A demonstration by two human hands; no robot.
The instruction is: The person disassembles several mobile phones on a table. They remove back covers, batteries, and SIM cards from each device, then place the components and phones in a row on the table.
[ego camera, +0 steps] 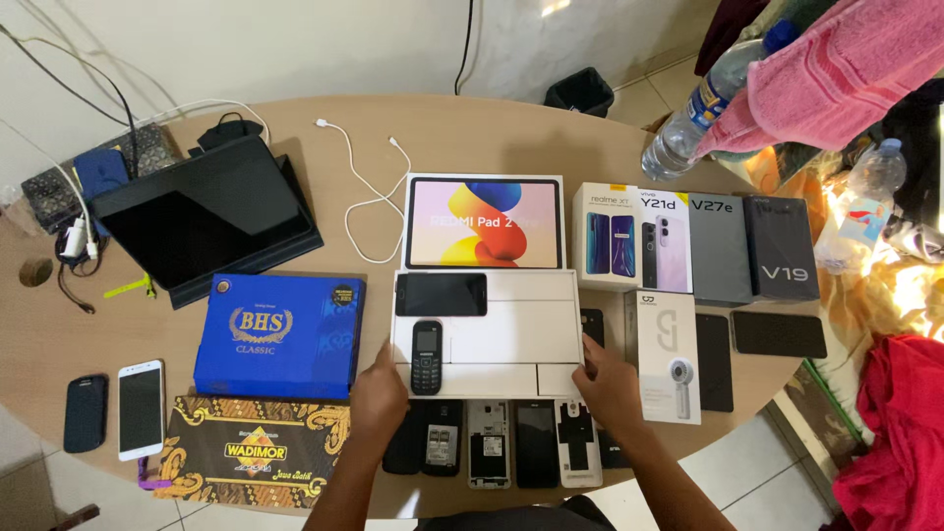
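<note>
Closest to the camera, a row of opened phones and loose back covers (492, 442) lies along the near edge of the round wooden tabletop (551, 138). Just above them, both hands are on the shallow white cardboard tray (511, 334): the left hand (379, 398) has its fingers curled on the tray's near left corner, the right hand (608, 385) has its fingers bent over the near right edge, gripping the tray rather than spread open. On the tray rest a small black keypad phone (426, 356), upright near the left hand, and a black slab smartphone (441, 294) lying crosswise at the far left. Both sit loose, so a tilt or a jerk of the tray looks likely to send them sliding, perhaps onto the opened phones below. Left of the tray sits a blue flat box with gold emblem (278, 334); right of it, a white carton showing a small handheld fan (667, 366). Beyond, touching the tray's far edge, lies a white tablet box with a colourful swirl (484, 222), which a forward push could shove. A white charging cable (366, 187) loops farther back.
</note>
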